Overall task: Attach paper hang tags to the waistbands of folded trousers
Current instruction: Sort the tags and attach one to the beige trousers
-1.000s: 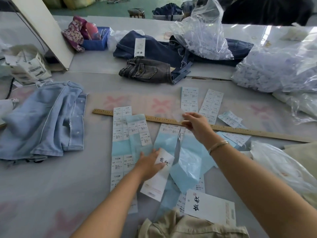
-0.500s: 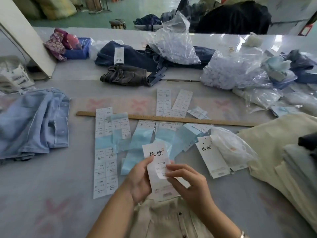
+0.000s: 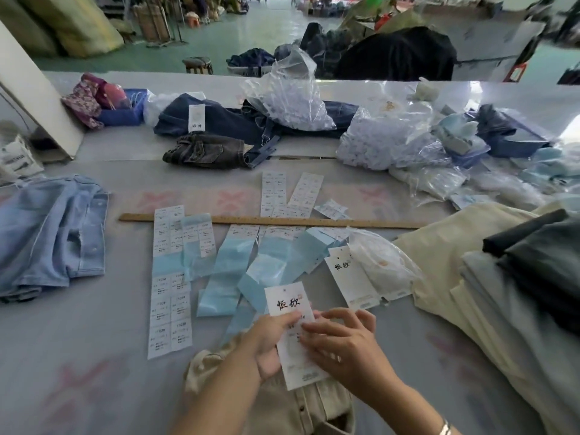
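Note:
A white paper hang tag (image 3: 284,301) with black characters is held upright above beige folded trousers (image 3: 307,409) at the table's near edge. My left hand (image 3: 266,343) grips the tag from its left side, thumb on the face. Fingertips of my right hand (image 3: 342,340) press on the tag's middle, where a small label sits under them. More hang tags (image 3: 348,277) lie to the right on the table. Sheets of white size stickers (image 3: 171,302) on blue backing are spread in front of me.
A wooden ruler (image 3: 314,221) lies across the table. Light blue jeans (image 3: 53,230) lie at the left, dark jeans (image 3: 219,130) at the back. A stack of folded trousers (image 3: 502,293) is at the right. Plastic bags (image 3: 295,102) of small parts crowd the back right.
My right hand came back from the ruler area with a sticker and now presses it on the tag. My left hand lifted the tag toward me, over the beige trousers.

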Demonstrator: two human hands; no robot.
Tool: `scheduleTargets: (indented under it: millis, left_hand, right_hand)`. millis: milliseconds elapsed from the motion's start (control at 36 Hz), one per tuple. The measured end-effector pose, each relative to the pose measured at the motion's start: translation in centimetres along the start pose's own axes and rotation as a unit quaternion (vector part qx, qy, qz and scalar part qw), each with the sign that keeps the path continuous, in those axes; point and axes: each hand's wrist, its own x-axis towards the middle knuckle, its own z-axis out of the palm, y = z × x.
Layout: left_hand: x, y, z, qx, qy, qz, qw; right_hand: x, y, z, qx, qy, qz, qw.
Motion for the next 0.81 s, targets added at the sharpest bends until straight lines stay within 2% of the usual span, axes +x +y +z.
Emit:
scheduleTargets:
  millis: [111, 194, 278, 361, 417, 472, 611, 667, 750, 806]
  left_hand:
    - [1.4, -0.5, 0.6, -0.065, 0.0, -0.029, 0.997]
    - [2.1, -0.8, 0.9, -0.065, 0.027, -0.026, 0.997]
    - [2.7, -0.6, 0.4, -0.051, 0.066, 0.001, 0.997]
    - [2.9, -0.4, 0.2, -0.034, 0.075, 0.009, 0.997]
    - [2.9, -0.5, 0.3, -0.024, 0.073, 0.01, 0.997]
    - [2.8, -0.9, 0.4, -0.021, 0.075, 0.019, 0.997]
    - [2.7, -1.9, -0.2, -0.014, 0.097, 0.019, 0.995]
    - [2.8, -2.3, -0.7, -0.025, 0.107, 0.015, 0.994]
    - [2.8, -2.5, -1.3, -0.037, 0.121, 0.014, 0.992]
    - [2.8, -2.5, -1.6, -0.042, 0.124, 0.017, 0.991]
  right_hand:
    - [-1.8, 1.2, -0.9, -0.05, -0.054, -0.023, 0.997]
    - [-3.1, 2.7, -1.8, 0.013, -0.061, -0.022, 0.998]
    - [-2.2, 5.6, -3.5, 0.061, -0.012, 0.07, 0.996]
    - [1.2, 10.6, -4.7, 0.016, 0.053, 0.207, 0.977]
    - [3.8, 14.1, -5.2, -0.02, 0.017, 0.297, 0.955]
    - [5.7, 17.0, -5.1, -0.087, -0.054, 0.338, 0.936]
    - [8.3, 20.9, -3.3, -0.234, -0.196, 0.289, 0.907]
    - [8.5, 21.4, -2.7, -0.268, -0.226, 0.265, 0.898]
    - [8.2, 21.8, -2.1, -0.275, -0.209, 0.267, 0.899]
    - [8.1, 21.9, -2.2, -0.19, -0.151, 0.317, 0.917]
